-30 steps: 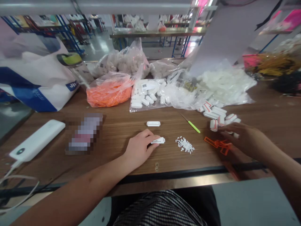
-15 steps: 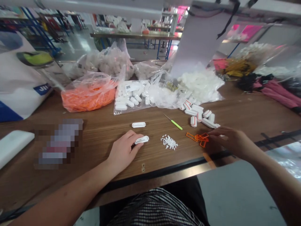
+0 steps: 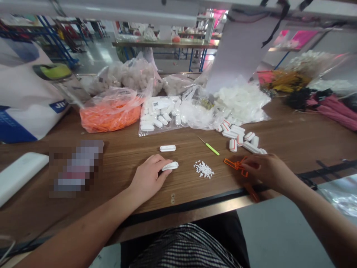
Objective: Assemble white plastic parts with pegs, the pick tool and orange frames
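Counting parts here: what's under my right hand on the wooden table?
Flat orange plastic frame pieces stick out left of the right hand; whatever lies beneath the palm is covered.

This is a factory assembly workshop. A long wooden workbench [image 3: 292, 137] holds clear bags of white plastic parts [image 3: 160, 115], a bag of orange pieces [image 3: 111, 113] and loose orange clips [image 3: 230, 162]. Coloured bundles [image 3: 284, 80] lie alongside, and steel-legged tables [image 3: 167, 44] stand behind.

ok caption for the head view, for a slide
Left hand holds a white plastic housing on the wooden bench; right hand touches orange clips, small white pins between.
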`<state>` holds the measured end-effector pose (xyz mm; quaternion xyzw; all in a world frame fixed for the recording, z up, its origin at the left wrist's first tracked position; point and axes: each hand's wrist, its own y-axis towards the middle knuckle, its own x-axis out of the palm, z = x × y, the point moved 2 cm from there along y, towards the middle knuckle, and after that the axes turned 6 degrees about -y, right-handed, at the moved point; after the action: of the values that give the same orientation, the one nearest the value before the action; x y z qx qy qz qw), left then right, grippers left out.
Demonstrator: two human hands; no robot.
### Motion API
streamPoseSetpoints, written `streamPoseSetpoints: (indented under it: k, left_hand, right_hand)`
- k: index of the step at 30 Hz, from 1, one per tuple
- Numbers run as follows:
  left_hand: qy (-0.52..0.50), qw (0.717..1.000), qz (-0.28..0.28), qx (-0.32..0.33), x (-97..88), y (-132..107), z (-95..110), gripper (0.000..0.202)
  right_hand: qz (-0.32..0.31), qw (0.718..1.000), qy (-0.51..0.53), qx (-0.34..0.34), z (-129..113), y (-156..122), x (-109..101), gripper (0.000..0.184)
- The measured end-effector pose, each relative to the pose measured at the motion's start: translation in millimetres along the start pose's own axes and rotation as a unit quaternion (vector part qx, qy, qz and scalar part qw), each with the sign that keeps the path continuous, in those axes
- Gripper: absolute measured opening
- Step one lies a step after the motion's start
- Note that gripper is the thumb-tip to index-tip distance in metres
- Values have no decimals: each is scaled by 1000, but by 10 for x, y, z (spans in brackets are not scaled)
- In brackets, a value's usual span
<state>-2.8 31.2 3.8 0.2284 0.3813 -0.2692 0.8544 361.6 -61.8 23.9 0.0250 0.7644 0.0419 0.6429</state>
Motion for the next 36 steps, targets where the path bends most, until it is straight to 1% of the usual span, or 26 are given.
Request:
streamPoseSetpoints:
  k: [2,4,6,7,9,11,12,13,14,16,18,20,22,25,28,31,34,36]
  left_hand:
    - [-20,1000,4,-3,-3,-3,4,24]
    - [-59,998,5,-19,-7,-2,17,26]
    - [-127,991,4,-48,-15,10,30,26]
    - [-173,983,1,-66,-20,20,33,26]
    - [-279,954,-11,-109,-30,43,27,28]
    - [-373,913,-29,-160,-39,62,-2,30]
    - [-410,894,-30,-178,-46,68,-21,31]
    - [-444,875,-28,-192,-55,72,-42,32]
    - [-476,855,-25,-203,-65,72,-61,33]
    - [-528,820,-25,-218,-80,68,-90,34]
    - [-558,797,-38,-229,-90,60,-100,34]
    - [-568,789,-45,-233,-97,56,-98,37]
    - [-570,787,-43,-233,-100,57,-95,42]
    - [-573,785,-38,-231,-95,63,-95,44]
    - [-584,777,-29,-232,-86,63,-91,43]
    - [-599,764,-24,-238,-75,58,-75,52]
    - [-605,760,-18,-238,-69,52,-61,54]
    - [-604,762,-20,-234,-66,50,-56,52]
  right_hand:
    - [29,999,29,4,-45,22,-91,24]
    - [52,997,61,20,-152,68,-179,23]
    - [49,993,105,38,-326,148,-226,24]
    - [18,989,141,31,-435,204,-219,24]
    - [-41,971,235,14,-655,345,-166,25]
    - [-138,932,332,-36,-856,522,-59,25]
    - [-182,915,357,-42,-928,623,4,26]
    - [-216,905,364,-40,-981,730,67,26]
    - [-251,901,351,-41,-1020,838,131,25]
    - [-263,916,299,-45,-1058,1053,229,25]
    - [-241,939,238,-54,-1060,1232,291,27]
    - [-213,954,202,-53,-1032,1340,326,27]
    - [-177,966,183,-38,-980,1368,333,24]
    - [-101,983,153,-6,-903,1293,295,24]
    - [-46,992,117,3,-883,1175,234,24]
    - [-11,999,43,14,-879,1125,187,22]
    - [3,1000,10,27,-849,1150,178,24]
    - [-4,1000,10,17,-841,1172,193,24]
